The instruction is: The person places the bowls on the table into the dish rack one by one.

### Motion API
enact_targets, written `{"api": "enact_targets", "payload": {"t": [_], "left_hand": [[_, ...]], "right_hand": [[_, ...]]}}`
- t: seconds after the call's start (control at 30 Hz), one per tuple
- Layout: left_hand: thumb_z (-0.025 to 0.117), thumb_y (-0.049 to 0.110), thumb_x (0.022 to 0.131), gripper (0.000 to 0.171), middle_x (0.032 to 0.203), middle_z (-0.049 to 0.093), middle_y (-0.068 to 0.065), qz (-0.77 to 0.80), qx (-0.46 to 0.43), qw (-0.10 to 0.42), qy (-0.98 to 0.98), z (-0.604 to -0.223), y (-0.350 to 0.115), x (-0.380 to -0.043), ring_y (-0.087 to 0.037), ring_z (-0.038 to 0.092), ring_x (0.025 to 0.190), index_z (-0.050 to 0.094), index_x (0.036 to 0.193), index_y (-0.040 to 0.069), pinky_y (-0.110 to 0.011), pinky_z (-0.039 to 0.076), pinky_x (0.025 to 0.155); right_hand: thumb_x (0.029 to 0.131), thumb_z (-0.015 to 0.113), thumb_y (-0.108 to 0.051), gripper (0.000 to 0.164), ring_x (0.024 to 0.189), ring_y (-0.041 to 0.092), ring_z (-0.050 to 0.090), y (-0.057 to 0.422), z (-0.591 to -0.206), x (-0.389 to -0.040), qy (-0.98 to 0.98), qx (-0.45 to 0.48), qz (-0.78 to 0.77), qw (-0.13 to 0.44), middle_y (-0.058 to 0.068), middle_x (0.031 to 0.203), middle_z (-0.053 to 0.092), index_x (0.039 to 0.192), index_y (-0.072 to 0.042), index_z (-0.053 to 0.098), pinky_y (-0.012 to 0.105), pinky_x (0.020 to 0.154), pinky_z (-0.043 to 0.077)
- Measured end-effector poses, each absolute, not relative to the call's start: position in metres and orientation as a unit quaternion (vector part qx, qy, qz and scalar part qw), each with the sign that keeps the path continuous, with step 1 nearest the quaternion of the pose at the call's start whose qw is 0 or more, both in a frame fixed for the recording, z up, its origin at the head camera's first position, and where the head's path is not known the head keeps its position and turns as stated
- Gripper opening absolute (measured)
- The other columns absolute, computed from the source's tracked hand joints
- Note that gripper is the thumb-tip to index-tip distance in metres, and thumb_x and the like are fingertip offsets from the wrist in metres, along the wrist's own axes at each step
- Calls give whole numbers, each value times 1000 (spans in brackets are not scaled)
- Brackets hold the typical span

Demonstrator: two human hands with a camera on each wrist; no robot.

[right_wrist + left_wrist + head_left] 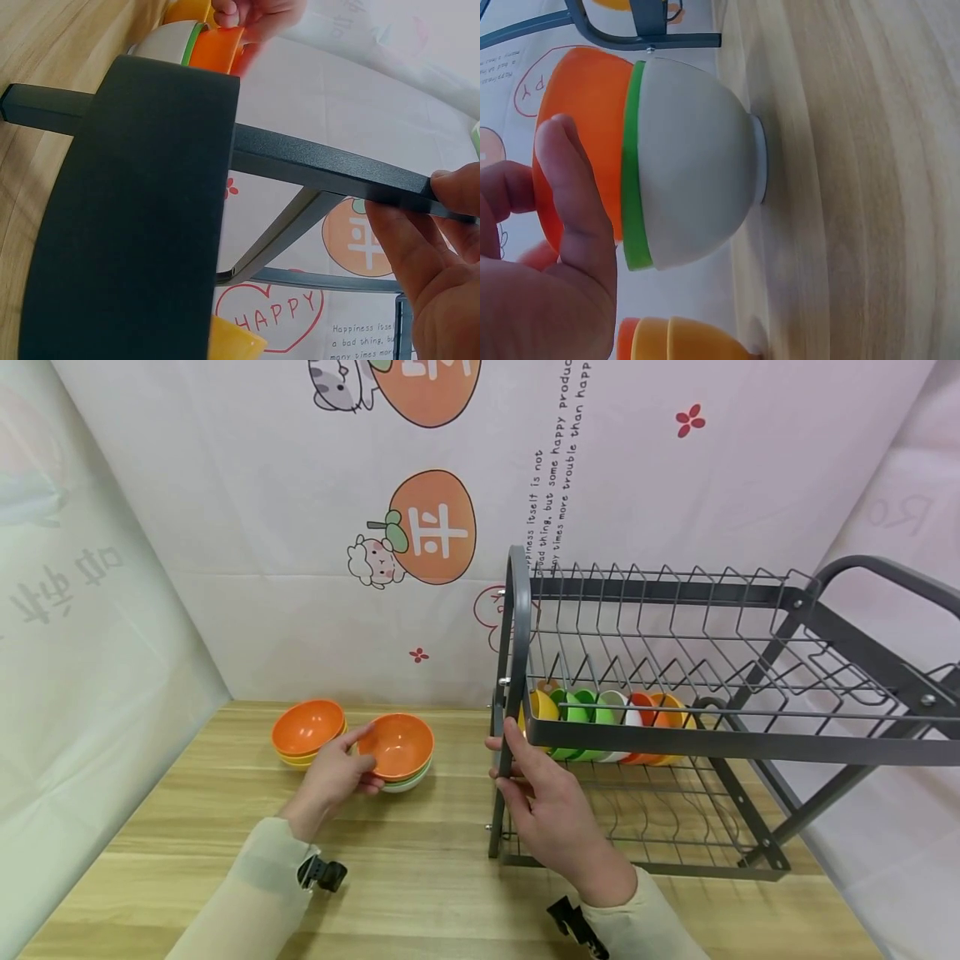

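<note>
My left hand (336, 772) pinches the near-left rim of an orange bowl (397, 745), the thumb along its outside. That bowl sits in a stack over a green bowl (634, 172) and a white bowl (697, 165); in the left wrist view much of its orange outer wall shows above the green rim. My right hand (551, 810) grips the left front upright (330, 165) of a dark metal dish rack (637, 745), thumb and fingers on opposite sides of the bar.
Left of my left hand stands a second stack, an orange bowl (307, 727) over yellow bowls (298, 763). Inside the rack's lower tier, several coloured bowls (576, 714) stand on edge in a row. The wire upper tier (675, 643) overhangs them. A printed cloth (285, 635) hangs behind the wooden table (420, 877).
</note>
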State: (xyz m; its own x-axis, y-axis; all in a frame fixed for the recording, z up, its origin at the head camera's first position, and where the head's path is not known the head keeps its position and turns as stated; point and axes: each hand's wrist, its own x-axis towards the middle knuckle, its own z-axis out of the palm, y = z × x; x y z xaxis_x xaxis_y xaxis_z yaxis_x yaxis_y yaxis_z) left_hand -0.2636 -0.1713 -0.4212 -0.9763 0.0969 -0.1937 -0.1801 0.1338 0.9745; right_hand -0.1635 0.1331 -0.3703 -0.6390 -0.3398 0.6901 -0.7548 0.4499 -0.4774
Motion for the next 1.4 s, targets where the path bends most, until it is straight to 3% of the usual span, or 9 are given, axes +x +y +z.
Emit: {"api": "enact_targets", "payload": {"t": [0.1, 0.2, 0.33, 0.6, 0.83, 1.13, 1.27, 1.33, 1.4], "left_hand": [[53, -8, 91, 70, 103, 62, -33, 667, -17, 108, 737, -418, -172, -261, -27, 68, 63, 36, 156, 13, -39, 62, 63], [55, -9, 91, 71, 130, 49, -35, 678, -7, 110, 727, -415, -173, -258, -25, 68, 62, 36, 156, 13, -37, 61, 61], [55, -9, 92, 71, 149, 33, -30, 690, 9, 110, 715, -411, -175, -252, -24, 68, 62, 35, 156, 13, -35, 61, 61], [54, -6, 92, 69, 146, 36, -26, 704, 34, 117, 700, -398, -176, -229, -24, 66, 63, 35, 156, 11, -33, 61, 60], [55, -8, 91, 69, 157, 25, -16, 712, 43, 129, 689, -385, -168, -206, -22, 64, 60, 37, 155, 10, -30, 59, 57], [57, -8, 90, 69, 160, 17, -14, 715, 61, 142, 682, -373, -158, -186, -24, 64, 60, 38, 154, 10, -29, 59, 56], [58, -8, 90, 69, 159, 17, -19, 721, 74, 151, 672, -368, -154, -179, -23, 64, 59, 37, 154, 8, -29, 58, 54], [58, -8, 90, 69, 158, 17, -22, 724, 82, 153, 667, -366, -153, -176, -22, 63, 58, 36, 154, 5, -28, 58, 53], [58, -9, 89, 70, 157, 19, -23, 729, 84, 157, 661, -365, -151, -173, -21, 63, 57, 36, 154, 5, -27, 57, 52]], "right_hand": [[84, 66, 20, 95, 91, 16, 67, 133, -370, -164, -809, 339, 403, 260, 9, 137, 57, 160, -14, 21, 26, 79, 58], [84, 66, 20, 94, 90, 17, 68, 133, -370, -164, -807, 341, 404, 263, 10, 136, 57, 160, -14, 21, 27, 78, 59], [84, 66, 21, 94, 89, 19, 68, 133, -370, -164, -805, 343, 404, 267, 11, 135, 58, 160, -13, 22, 27, 78, 59], [82, 66, 23, 96, 90, 17, 68, 133, -371, -165, -805, 343, 405, 263, 11, 135, 59, 160, -12, 22, 27, 79, 58], [82, 66, 23, 97, 91, 16, 68, 133, -371, -163, -809, 336, 407, 258, 8, 134, 59, 160, -14, 22, 27, 81, 58], [83, 69, 18, 96, 93, 18, 69, 133, -370, -160, -819, 320, 405, 250, 8, 140, 55, 160, -16, 23, 29, 82, 58], [84, 76, 2, 80, 96, 21, 65, 136, -365, -150, -826, 290, 377, 304, 10, 128, 59, 154, -13, 40, 31, 79, 59], [83, 77, -4, 57, 89, 20, 63, 138, -362, -143, -819, 263, 374, 346, 7, 111, 63, 136, -7, 57, 30, 73, 60], [84, 76, -7, 30, 79, 17, 62, 139, -359, -136, -811, 234, 411, 345, 0, 95, 64, 112, -7, 67, 29, 64, 59]]}}
